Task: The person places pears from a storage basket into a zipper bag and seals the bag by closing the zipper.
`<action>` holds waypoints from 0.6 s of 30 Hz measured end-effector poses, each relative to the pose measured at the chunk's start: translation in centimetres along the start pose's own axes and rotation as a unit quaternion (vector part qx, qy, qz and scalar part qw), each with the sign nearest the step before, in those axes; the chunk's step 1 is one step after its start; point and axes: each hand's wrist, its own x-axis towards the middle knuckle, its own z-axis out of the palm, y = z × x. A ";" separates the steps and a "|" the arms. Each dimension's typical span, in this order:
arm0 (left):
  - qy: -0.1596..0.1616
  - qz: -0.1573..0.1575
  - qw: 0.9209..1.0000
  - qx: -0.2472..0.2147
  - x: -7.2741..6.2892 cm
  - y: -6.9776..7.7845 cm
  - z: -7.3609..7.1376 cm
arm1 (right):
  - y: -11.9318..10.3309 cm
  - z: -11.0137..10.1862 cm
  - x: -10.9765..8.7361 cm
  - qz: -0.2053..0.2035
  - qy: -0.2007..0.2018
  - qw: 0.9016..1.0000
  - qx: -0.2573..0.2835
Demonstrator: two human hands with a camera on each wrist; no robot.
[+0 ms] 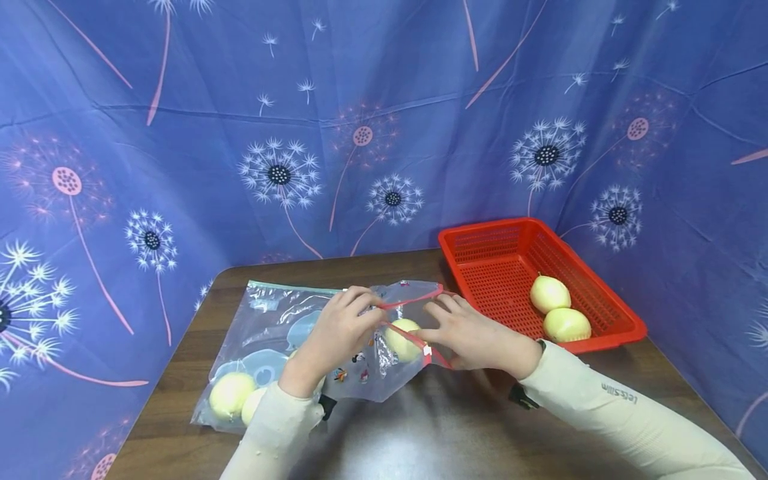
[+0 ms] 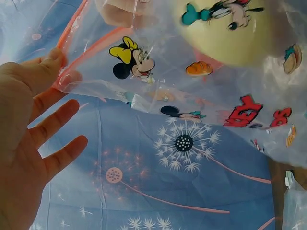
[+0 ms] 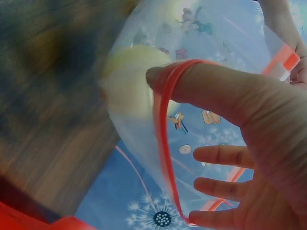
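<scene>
The brown wood table [image 1: 384,447] lies under both hands. Past the right hand [image 1: 474,337] sits a red plastic basket [image 1: 489,273] full of holes. Between the hands is a thin, crinkly, see-through bag [image 1: 384,383]. The left hand [image 1: 339,327] pinches its red edge; the right spreads straight fingers, thumb against that edge. A round yellow fruit [image 1: 397,347] sits inside.

It's a screened-off table corner: blue dandelion-print cloth [image 1: 456,167] hangs right behind and down both sides of this brown wood-grain table [image 1: 408,433], covering whatever's beyond, so home or studio, I can't tell!
</scene>
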 end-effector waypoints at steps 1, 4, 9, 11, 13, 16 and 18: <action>0.003 0.001 1.000 0.001 -0.1 0.0 0.0 | 0.0 0.0 0.0 0.001 0.000 1.000 0.001; 0.011 0.001 1.000 0.000 -0.1 -0.1 0.1 | 0.1 -0.1 0.1 0.005 -0.003 1.000 0.012; 0.000 -0.012 1.000 -0.008 0.1 0.0 -0.2 | 0.2 -0.1 0.2 0.004 -0.012 1.000 0.015; -0.005 -0.015 1.000 -0.010 0.1 0.1 -0.2 | 0.3 -0.1 0.2 0.003 -0.010 1.000 0.015; -0.004 -0.015 1.000 -0.012 0.1 0.1 -0.2 | 0.3 -0.1 0.2 0.000 -0.008 1.000 0.016; 0.006 -0.009 1.000 -0.014 0.1 0.1 -0.1 | 0.4 -0.1 0.2 -0.006 -0.006 1.000 0.015; 0.009 -0.007 1.000 -0.015 0.2 0.1 0.0 | 0.4 0.0 0.2 -0.010 -0.007 1.000 0.014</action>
